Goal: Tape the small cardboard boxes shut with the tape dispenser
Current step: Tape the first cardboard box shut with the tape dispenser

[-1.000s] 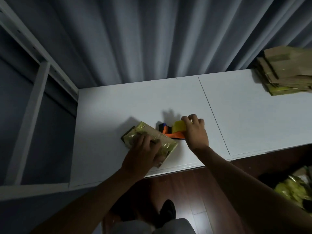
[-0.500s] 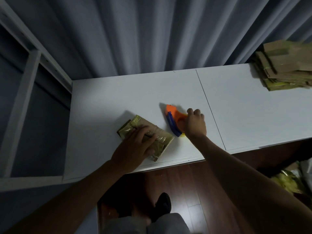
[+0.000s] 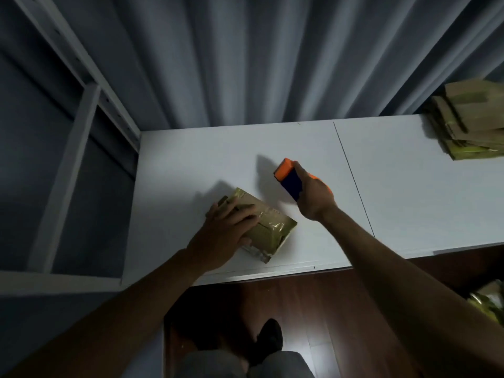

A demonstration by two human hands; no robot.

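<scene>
A small cardboard box [image 3: 268,229], wrapped in glossy tape, lies near the front edge of the white table [image 3: 196,156]. My left hand [image 3: 225,230] lies over its left half with the fingers spread across the top, holding it down. My right hand [image 3: 313,196] grips the orange and blue tape dispenser [image 3: 289,178] and holds it in the air, above and to the right of the box. The dispenser's orange end points up and away from me. Its tape roll is hidden behind my hand.
A stack of flattened cardboard boxes [image 3: 471,121] sits at the table's far right. A second white tabletop [image 3: 409,173] joins on the right. Grey curtains hang behind. A white shelf frame [image 3: 81,137] stands to the left. More taped packages [image 3: 488,304] lie on the floor at right.
My right hand has picked the tape dispenser up off the table and turned it, raising it above the box's right side. My left hand has stayed on the box.
</scene>
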